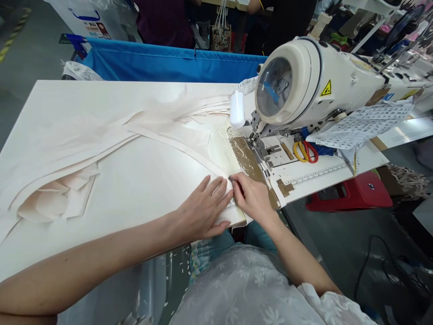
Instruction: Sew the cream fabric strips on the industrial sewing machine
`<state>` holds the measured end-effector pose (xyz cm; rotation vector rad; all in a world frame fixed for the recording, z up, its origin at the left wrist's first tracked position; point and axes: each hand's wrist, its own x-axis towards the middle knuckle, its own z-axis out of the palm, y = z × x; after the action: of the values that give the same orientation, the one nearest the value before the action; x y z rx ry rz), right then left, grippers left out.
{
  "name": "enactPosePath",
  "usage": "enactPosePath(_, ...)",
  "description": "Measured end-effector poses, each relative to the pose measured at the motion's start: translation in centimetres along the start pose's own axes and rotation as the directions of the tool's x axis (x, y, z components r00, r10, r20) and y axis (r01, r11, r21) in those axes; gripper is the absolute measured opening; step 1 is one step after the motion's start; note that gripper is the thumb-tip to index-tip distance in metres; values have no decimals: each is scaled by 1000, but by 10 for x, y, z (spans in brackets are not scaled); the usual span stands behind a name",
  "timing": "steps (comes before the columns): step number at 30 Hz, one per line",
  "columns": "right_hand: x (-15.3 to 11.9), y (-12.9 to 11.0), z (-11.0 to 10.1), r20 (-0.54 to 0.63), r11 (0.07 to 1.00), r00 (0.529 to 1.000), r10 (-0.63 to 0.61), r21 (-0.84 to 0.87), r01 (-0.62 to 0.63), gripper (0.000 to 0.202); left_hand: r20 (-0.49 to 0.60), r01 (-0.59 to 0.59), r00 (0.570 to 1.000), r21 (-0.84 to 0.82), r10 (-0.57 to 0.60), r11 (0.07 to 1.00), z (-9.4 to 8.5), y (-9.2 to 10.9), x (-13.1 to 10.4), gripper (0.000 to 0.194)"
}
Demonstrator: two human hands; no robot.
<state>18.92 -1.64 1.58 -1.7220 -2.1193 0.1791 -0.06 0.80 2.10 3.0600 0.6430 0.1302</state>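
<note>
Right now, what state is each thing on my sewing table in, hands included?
Left hand: palm down, fingers extended.
Right hand: pinched on a small dark item.
Pale fabric: loosely layered, partly folded.
Sewing machine: upright; running or not, unclear.
Scissors: set down.
Printed sheet: creased.

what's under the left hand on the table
White tabletop shows around the left hand, pale fabric reaches its fingertips, and ruler markings show beside it. Whatever lies directly beneath the hand is covered.

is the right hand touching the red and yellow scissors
Apart: the head view shows white worktop between the right hand and the scissors.
</note>
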Motion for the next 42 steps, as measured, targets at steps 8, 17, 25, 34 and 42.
enactPosePath(8,-36,3,-20,16,999,1000,27,38,-27,16,12,12,1000,33,-13,999,-3,3,0,70)
enactPosePath(17,-39,-3,-21,-133,951,973,190,271,-149,13,-50,9,999,-17,-10,1000,-2,1,-1,64)
enactPosePath(25,-19,-2,-2,-52,995,997,60,83,-56,17,37,-47,998,30,46,998,-6,5,-8,83)
enactPosePath(34,-13,-7,-5,29,999,999,16,-29,-15,17,22,-50,999,74,48,996,-4,4,-6,81)
enactPosePath(42,-48,-1,-19,-120,971,982,143,207,-117,11,1,20,1000,108,-21,994,-5,2,-5,82)
